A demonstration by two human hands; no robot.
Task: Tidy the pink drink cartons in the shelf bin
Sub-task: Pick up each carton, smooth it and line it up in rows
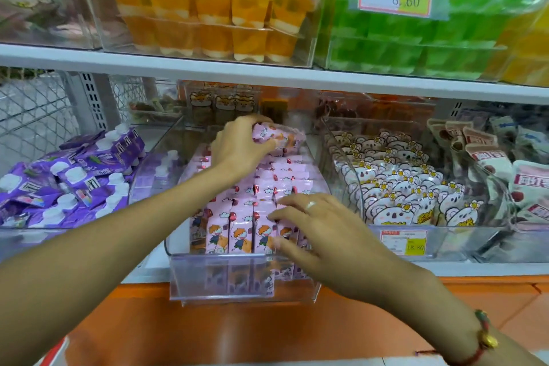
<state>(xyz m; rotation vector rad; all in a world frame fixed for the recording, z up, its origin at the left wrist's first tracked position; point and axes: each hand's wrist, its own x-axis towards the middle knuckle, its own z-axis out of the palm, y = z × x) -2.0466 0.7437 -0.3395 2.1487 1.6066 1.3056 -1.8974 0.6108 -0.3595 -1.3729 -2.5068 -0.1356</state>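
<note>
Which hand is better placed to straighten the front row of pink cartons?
The right hand: its open fingers already rest on the front row of pink cartons. The left hand grips a pack at the back.

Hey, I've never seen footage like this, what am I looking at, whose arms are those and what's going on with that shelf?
No machine here: a person wears a camera on their head, so you see their own arms reaching forward. This one picture looks down at a shop shelf. The left hand grips a pink carton lifted at the back of a clear bin. The right hand rests with spread fingers on the front cartons, which stand in rows. Purple pouches lie to the left, koala packs to the right, and jelly cups fill the shelf above.
</note>
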